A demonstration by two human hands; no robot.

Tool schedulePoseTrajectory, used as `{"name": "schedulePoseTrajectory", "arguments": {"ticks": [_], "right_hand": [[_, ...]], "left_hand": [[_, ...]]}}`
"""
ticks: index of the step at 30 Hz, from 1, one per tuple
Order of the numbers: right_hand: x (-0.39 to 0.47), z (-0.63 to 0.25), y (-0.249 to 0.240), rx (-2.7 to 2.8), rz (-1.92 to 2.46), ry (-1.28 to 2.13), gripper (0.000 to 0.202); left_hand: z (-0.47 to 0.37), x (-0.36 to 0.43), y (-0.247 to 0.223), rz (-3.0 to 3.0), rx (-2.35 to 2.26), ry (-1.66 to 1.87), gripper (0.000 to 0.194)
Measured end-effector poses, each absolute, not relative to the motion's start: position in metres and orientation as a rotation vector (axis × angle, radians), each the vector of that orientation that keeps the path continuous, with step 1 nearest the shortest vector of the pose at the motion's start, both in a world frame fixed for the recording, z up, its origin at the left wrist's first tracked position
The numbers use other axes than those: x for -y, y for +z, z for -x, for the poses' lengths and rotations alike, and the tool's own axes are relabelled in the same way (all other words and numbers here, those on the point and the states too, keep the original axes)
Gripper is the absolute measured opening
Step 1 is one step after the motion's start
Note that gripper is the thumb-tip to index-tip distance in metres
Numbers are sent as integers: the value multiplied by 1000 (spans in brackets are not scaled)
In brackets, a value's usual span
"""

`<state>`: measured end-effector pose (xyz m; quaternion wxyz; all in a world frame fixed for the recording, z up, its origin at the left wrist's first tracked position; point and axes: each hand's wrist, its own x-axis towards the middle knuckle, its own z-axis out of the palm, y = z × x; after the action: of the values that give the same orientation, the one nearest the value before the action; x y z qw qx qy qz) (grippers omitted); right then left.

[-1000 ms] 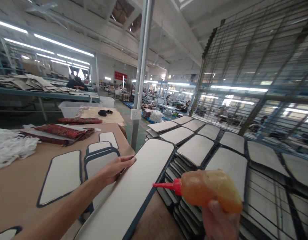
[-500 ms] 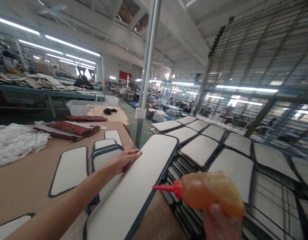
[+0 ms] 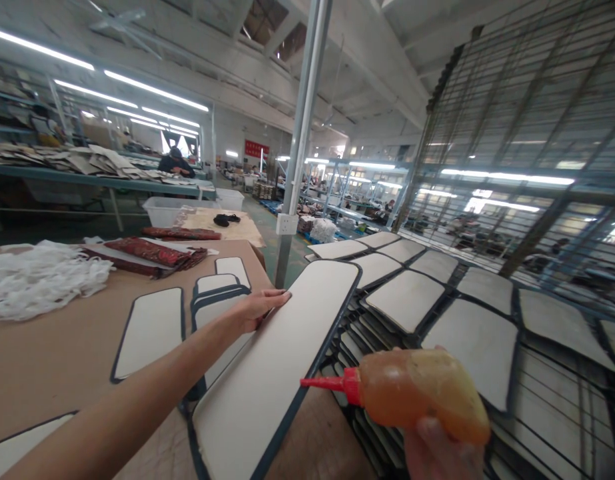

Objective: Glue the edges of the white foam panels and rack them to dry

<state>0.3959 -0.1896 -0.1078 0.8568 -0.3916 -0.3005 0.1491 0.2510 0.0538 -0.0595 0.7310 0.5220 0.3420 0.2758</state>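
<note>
My left hand (image 3: 264, 308) grips the left edge of a long white panel with a dark blue border (image 3: 282, 353), thumb on top and fingers mostly hidden beneath. The panel is tilted, its far end raised near the rack. My right hand (image 3: 437, 447) is wrapped round a squeeze bottle (image 3: 422, 393) of amber liquid, probably glue. Its red pointed nozzle (image 3: 327, 383) lies level, with the tip at the panel's right border; whether it touches I cannot tell. Under my left forearm lie more rounded panels with dark edges (image 3: 222, 310).
On the brown table lie a single panel (image 3: 150, 333), a heap of white strips (image 3: 42, 277) and red patterned pieces (image 3: 147, 252). To the right, a wire rack (image 3: 552, 403) carries many panels. A metal post (image 3: 300, 133) rises beyond the table; a co-worker (image 3: 176, 162) sits further back.
The view has shifted slightly, moving the background to the right. The nozzle tip sits slightly lower along the panel's right border. Both hands keep their holds.
</note>
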Motion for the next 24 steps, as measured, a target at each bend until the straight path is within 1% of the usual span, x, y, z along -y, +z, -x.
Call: {"name": "schedulePoseTrajectory", "arguments": {"ticks": [4, 10, 16, 24], "right_hand": [[187, -403, -118, 645, 753, 318, 80], [188, -402, -123, 681, 725, 331, 76], [191, -403, -126, 763, 837, 329, 82], [190, -401, -133, 724, 795, 377, 84]], "left_hand": [[-253, -54, -55, -1146, -770, 614, 50], [-257, -59, -53, -1149, -773, 619, 41], [-259, -67, -56, -1157, -769, 621, 48], [-260, -76, -54, -1168, -781, 629, 46]]}}
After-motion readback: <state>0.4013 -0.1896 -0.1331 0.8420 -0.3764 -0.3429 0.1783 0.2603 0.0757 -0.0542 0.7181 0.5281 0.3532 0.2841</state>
